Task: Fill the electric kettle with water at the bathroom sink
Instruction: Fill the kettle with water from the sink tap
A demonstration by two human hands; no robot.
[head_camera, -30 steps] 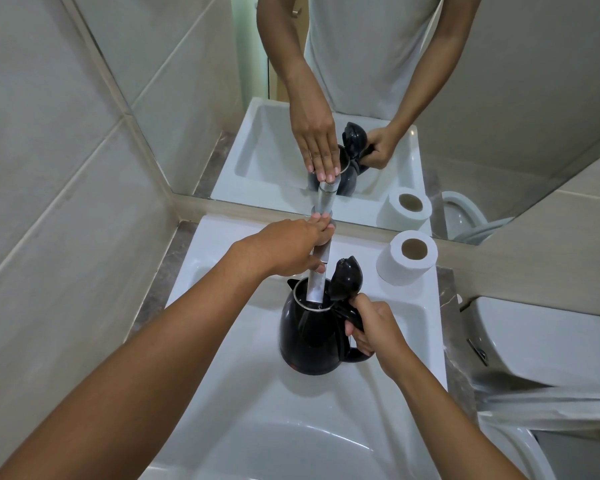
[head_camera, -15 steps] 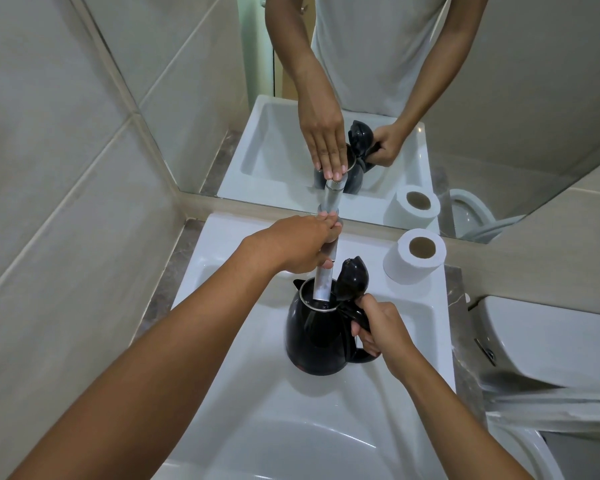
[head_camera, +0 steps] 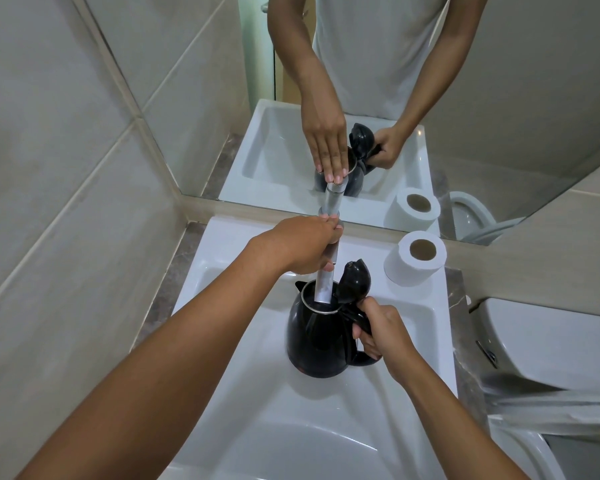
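A black electric kettle [head_camera: 312, 341] stands in the white sink [head_camera: 257, 393] with its lid [head_camera: 355, 282] flipped up. The metal faucet spout [head_camera: 324, 289] reaches down into the kettle's open mouth. My left hand [head_camera: 298, 244] lies over the top of the faucet, fingers across it and thumb at its side. My right hand [head_camera: 383, 332] grips the kettle's handle on the right. Whether water is running cannot be seen.
A toilet paper roll [head_camera: 416, 261] stands on the sink's back right corner. A mirror [head_camera: 187, 98] behind the sink reflects the hands and kettle. A white toilet tank [head_camera: 551, 341] sits close on the right, and a tiled wall [head_camera: 49, 202] closes the left.
Both hands and the kettle keep their places; only the view has shifted slightly.
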